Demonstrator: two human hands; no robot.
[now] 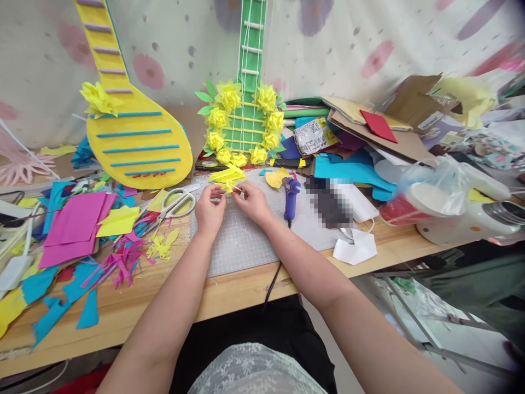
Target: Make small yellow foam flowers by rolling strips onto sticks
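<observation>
On the desk point(246, 285), the yellow guitar point(143, 123) stood toward the back left corner, the green guitar point(251, 115) at the back edge's middle. Before it lay the mat point(238, 246). Near the mat's far edge, the left hand point(210, 207) pinched yellow paper point(227, 175); the right hand point(251, 203) pinched a thin stick point(235, 187) against it. Scissors point(176, 207) lay at the mat's left edge, the glue gun point(291, 200) right of the hands.

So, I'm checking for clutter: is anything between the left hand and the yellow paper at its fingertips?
Nothing visible: the left hand seems to touch the yellow paper directly, above the grey mat.
</observation>
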